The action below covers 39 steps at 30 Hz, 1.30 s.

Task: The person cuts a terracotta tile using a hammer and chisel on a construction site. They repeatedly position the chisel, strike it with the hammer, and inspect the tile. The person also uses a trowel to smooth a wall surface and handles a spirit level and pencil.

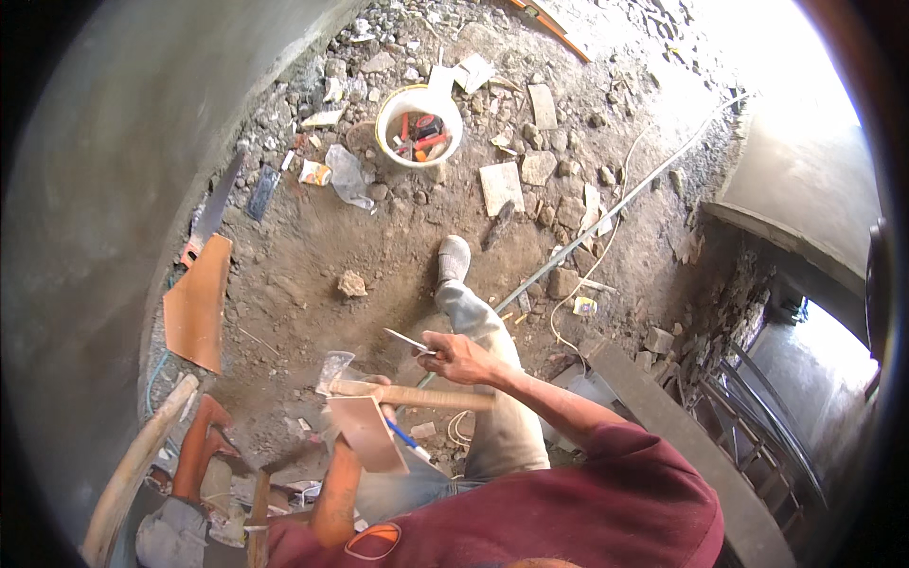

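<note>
My right hand (458, 358) is gripping a slim, pointed, silvery tool (407, 341), best angled clear of my left hand (387, 413); a flat tan panel (367, 432) is hiding that grip, so I can't tell.

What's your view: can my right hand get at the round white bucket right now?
Probably not without leaning or stepping forward: the bucket stands on the brown dirt ground beyond the grey shoe, and the right hand already holds a thin, pale, pointed tool.
</note>
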Available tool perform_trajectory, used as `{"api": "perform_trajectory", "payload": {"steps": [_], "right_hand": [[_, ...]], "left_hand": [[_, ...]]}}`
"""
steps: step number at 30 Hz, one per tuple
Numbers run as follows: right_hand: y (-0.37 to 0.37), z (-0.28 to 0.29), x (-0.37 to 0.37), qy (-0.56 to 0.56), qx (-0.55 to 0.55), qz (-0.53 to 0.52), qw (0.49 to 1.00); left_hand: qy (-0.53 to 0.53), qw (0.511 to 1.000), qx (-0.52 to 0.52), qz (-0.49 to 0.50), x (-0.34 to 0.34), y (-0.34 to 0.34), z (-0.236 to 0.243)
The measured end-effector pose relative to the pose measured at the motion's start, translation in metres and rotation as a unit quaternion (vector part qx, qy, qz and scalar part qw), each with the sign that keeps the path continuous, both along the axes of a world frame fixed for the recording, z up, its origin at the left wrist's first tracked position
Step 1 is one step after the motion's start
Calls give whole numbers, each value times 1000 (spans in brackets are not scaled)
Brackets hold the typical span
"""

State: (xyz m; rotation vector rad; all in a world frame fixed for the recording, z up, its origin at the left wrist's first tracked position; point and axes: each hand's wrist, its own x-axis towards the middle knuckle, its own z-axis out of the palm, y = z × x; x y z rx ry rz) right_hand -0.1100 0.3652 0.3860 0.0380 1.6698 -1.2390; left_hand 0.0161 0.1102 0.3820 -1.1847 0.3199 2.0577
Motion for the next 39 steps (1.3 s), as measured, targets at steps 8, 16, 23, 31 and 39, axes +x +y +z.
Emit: {"api": "perform_trajectory", "payload": {"steps": [8,16,23,31,39], "right_hand": [[127,57,-152,-28,68,99,992],[215,-2,-287,67,253,72,962],[342,-127,-430,105,329,-121,931],[406,-272,-670,218,564,-2,797],[432,-444,-855,352,542,85,758]], "left_hand": [[36,998,33,49,-171,136,71],[56,993,-96,-38,-274,142,89],[108,977,-181,17,-404,137,-28],[35,977,-201,66,-491,208,-136],[15,916,-366,163,-567,280,-266]]}}
